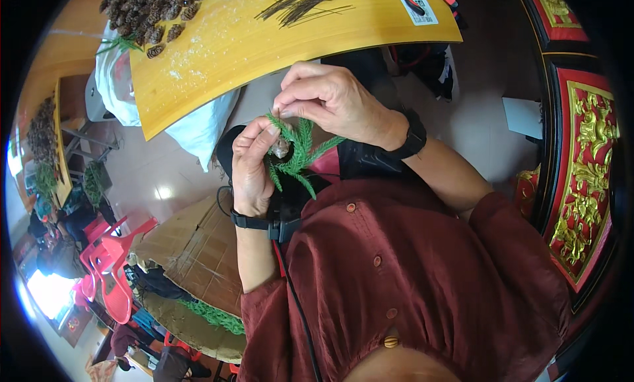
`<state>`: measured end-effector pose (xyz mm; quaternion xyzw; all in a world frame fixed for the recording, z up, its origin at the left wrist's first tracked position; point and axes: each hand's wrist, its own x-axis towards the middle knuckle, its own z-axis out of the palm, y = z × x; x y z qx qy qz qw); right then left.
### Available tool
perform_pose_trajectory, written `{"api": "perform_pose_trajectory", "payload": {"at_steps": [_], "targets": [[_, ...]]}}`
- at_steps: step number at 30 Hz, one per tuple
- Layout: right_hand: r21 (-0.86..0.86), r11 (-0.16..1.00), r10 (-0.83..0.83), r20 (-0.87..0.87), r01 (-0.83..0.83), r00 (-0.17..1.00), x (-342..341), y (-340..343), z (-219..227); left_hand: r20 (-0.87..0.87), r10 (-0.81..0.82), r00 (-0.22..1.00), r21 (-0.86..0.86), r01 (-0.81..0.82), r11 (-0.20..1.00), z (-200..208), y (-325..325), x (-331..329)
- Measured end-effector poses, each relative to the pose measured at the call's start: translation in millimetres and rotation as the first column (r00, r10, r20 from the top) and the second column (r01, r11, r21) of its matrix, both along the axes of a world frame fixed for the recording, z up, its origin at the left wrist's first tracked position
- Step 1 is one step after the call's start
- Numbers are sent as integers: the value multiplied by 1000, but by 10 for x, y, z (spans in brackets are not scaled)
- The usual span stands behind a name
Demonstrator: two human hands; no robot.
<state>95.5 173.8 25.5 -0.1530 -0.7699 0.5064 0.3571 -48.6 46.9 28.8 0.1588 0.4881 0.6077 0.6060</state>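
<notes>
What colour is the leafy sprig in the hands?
The leafy sprig is green, best seen in the head view.

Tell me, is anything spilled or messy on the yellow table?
Yes: white flecks are scattered on the yellow table, near the brown pine cones. They look like a small spill, but I can't tell what they are.

it looked like a craft workroom — heaped pine cones [148, 9] at eleven o'clock and thin dark strands [307, 4] at twelve lay on a yellow table [264, 52]; a cardboard box [205, 250] held greenery [221, 319] at eight.
</notes>
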Motion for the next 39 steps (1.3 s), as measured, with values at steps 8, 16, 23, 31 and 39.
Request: {"api": "perform_pose_trajectory", "payload": {"at_steps": [8, 16, 23, 31, 39], "targets": [[167, 986, 38, -52, -29, 998, 8, -4, 54, 161, -49, 986, -33, 55, 998, 40, -14, -41], [185, 979, 87, 19, -89, 996, 14, -22, 55, 51, -130, 990, -74, 134, 988, 64, -25, -81], [284, 958, -5, 183, -48, 983, 32, -32, -33, -476, -214, 853, -104, 187, 977, 26, 51, -27], [89, 994, -91, 315, 67, 945, -4, -50, -46, -987, 100, 125, 119, 153, 981, 124, 180, 151], [-383, 923, 46, 210, 39, 977, -33, -135, 226, -941, 183, 284, 172, -65, 983, 479, 154, 184]]}}
